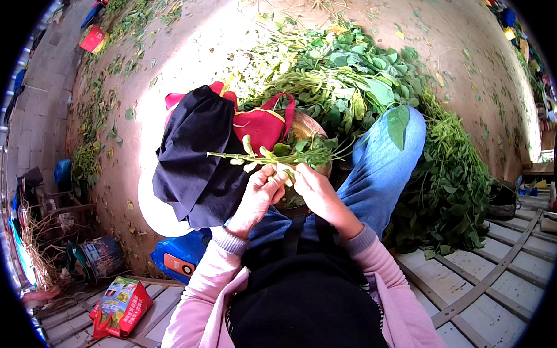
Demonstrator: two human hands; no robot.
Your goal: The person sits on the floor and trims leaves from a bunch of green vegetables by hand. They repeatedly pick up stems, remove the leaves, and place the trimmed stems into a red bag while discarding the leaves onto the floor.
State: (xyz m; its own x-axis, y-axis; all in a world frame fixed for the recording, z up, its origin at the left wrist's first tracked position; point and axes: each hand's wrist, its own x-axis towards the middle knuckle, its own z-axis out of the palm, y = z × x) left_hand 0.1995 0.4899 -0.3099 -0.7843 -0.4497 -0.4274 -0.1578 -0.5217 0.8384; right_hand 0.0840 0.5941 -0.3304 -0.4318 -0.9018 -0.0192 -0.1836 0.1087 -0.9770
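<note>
Both my hands meet in front of my lap at a green plant stalk with pods (255, 157), whose bare stem end points left. My left hand (260, 193) pinches a pale green pod between thumb and fingers. From the right, my right hand (316, 187) grips the same cluster of pods, its fingertips close to the left ones. Beneath the stalk, partly hidden by leaves and hands, is a round metal basin (308, 123). A red bag with yellow trim (261, 128) lies against it, beside a black cloth (199, 153).
A large heap of leafy stalks (348, 75) lies beyond the basin and curves round my right knee. A leaf (398, 124) rests on that knee. Left are a blue plastic bag (171, 251), a red printed packet (120, 307) and a bucket (102, 256).
</note>
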